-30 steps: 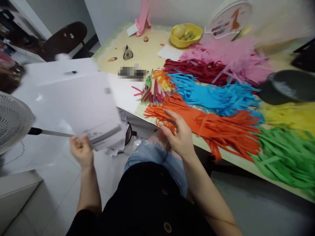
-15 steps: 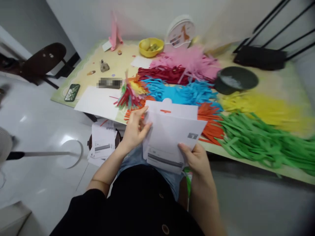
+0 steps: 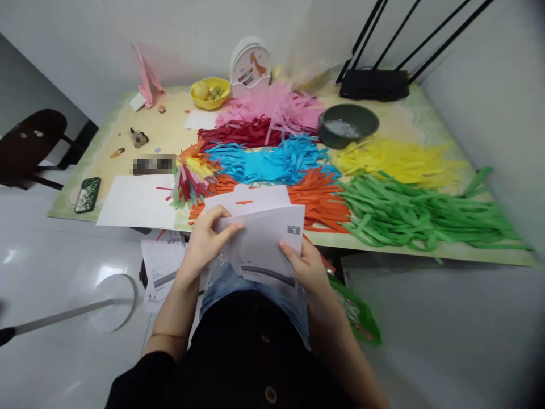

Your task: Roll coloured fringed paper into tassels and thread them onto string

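I hold a stack of white printed sheets [image 3: 264, 238] over my lap at the table's front edge. My left hand [image 3: 206, 238] pinches the stack's top left corner, fingers closed on the paper. My right hand [image 3: 304, 267] grips the lower right side, thumb on top. Just beyond the sheets lie orange paper strips [image 3: 319, 201] and a multicoloured bundle of strips [image 3: 191, 176].
The table [image 3: 128, 136] carries piles of blue [image 3: 268, 162], green [image 3: 409, 210], yellow [image 3: 395, 159], pink [image 3: 272, 105] and dark red strips, a dark bowl [image 3: 347, 122], a yellow bowl [image 3: 210, 92], a white sheet [image 3: 136, 199] and a phone [image 3: 87, 194]. More papers [image 3: 162, 264] lie on a stool below. A green bag [image 3: 357, 312] sits by my right leg.
My left hand brought the white sheets from the left side to my lap, and my right hand left the orange strips and took hold of them. My view swung right.
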Demonstrator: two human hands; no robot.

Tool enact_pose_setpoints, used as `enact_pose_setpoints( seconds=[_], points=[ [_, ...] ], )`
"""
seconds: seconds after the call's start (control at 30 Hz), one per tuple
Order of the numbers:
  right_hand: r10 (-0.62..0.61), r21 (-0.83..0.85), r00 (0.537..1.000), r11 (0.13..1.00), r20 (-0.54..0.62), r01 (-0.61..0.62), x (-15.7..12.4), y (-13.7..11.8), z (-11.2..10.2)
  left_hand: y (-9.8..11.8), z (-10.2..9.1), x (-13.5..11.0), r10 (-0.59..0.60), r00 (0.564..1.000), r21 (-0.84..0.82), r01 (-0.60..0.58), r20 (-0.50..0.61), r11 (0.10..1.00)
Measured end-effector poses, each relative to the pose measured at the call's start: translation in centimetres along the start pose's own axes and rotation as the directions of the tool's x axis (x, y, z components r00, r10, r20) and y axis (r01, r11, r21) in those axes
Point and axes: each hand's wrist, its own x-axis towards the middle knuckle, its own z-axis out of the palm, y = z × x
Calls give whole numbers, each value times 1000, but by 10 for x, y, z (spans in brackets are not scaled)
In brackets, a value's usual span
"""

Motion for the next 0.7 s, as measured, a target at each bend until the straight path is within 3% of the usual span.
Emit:
enact_pose_setpoints(
  seconds=[0.07, 0.13, 0.23, 0.3, 0.43, 0.57, 0.7],
  points=[
    [6, 1, 999, 1000, 31, -6, 1, 0, -3, 3, -2, 1, -5, 999, -32, 6, 36, 999],
    [43, 38, 990, 998, 133, -49, 2, 1, -10, 6, -6, 2, -18, 994, -103, 29, 108, 994],
    [115, 144, 918, 973, 378, -181, 6, 2, -19, 11, -14, 6, -33, 964, -199, 88, 263, 976],
    [137, 169, 878, 957, 458, -237, 8, 0, -20, 9, -19, 11, -20, 937, -237, 109, 348, 966],
    [117, 201, 894, 954, 433, -222, 12, -11, -8, -9, -24, 25, 21, 916, -330, 122, 400, 936],
    [123, 263, 884, 928, 450, -263, 13, -19, 12, -24, -21, 32, 8, 938, -515, 182, 345, 838],
    [136, 258, 978, 950, 161, -175, 17, -23, 26, -18, -7, 33, -24, 986, -709, 137, 167, 692]
  ],
)
